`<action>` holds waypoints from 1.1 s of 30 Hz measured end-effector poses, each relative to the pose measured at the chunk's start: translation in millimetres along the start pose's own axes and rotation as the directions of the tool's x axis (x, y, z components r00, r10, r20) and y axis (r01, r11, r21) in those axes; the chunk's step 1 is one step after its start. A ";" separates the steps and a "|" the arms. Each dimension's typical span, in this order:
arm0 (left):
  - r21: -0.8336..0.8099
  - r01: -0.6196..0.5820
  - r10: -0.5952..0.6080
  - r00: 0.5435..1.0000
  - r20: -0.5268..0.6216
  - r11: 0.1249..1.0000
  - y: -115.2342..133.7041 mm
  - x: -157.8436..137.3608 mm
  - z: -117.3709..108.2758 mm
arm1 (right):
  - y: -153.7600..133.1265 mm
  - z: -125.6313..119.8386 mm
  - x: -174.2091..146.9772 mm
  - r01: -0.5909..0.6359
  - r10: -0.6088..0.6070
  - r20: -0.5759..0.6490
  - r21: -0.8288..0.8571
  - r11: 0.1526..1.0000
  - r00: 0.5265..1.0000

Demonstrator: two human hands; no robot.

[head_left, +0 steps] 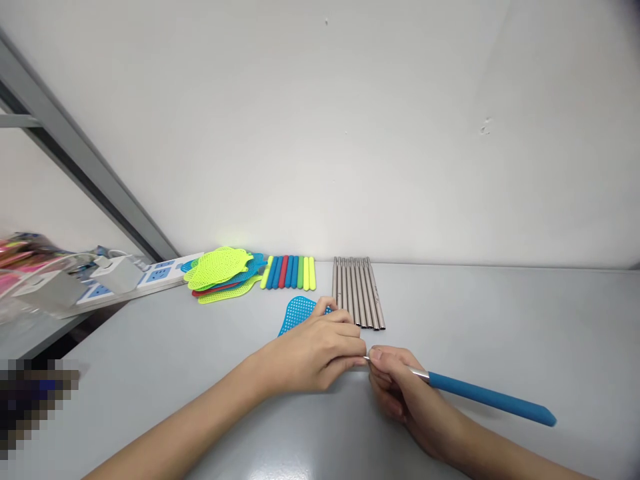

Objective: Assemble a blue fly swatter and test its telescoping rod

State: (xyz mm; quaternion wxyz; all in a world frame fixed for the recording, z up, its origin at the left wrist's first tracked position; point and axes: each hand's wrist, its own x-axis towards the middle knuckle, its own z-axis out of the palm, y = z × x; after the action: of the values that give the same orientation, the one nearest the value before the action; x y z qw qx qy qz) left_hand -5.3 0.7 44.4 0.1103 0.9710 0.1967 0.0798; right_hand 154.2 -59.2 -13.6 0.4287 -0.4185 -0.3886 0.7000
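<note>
My left hand [320, 347] is closed on a blue perforated fly swatter head [297, 313], mostly covered by the hand and showing past the fingers. In my right hand [400, 380] is a metal rod [419, 374] with a blue handle [493, 399] that points right and slightly toward me. The rod's thin tip [367, 358] shows between the fingertips of both hands, which nearly touch. Whether the tip sits inside the swatter's neck is hidden by my fingers. Just beyond my left hand lies a row of metal tubes [357, 293].
A pile of yellow-green, blue and red swatter heads [220, 270] lies at the back left. Beside it is a row of coloured handles [289, 272]. A power strip [160, 273] with white plugs [117, 273] runs along the left edge, near bagged items [30, 257]. The wall [350, 133] stands behind.
</note>
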 end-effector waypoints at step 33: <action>0.029 0.062 -0.062 0.998 -0.012 0.998 0.4 5.3 6.2 | -4.9 -7.1 5.4 -0.013 -0.004 0.055 0.301 0.954 0.998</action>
State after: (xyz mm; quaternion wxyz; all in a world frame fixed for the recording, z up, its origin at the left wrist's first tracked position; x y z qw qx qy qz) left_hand 0.9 1.2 39.1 0.0976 0.9654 0.2284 0.0790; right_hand 160.6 -51.3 -13.0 0.4750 -0.3298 -0.2881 0.7633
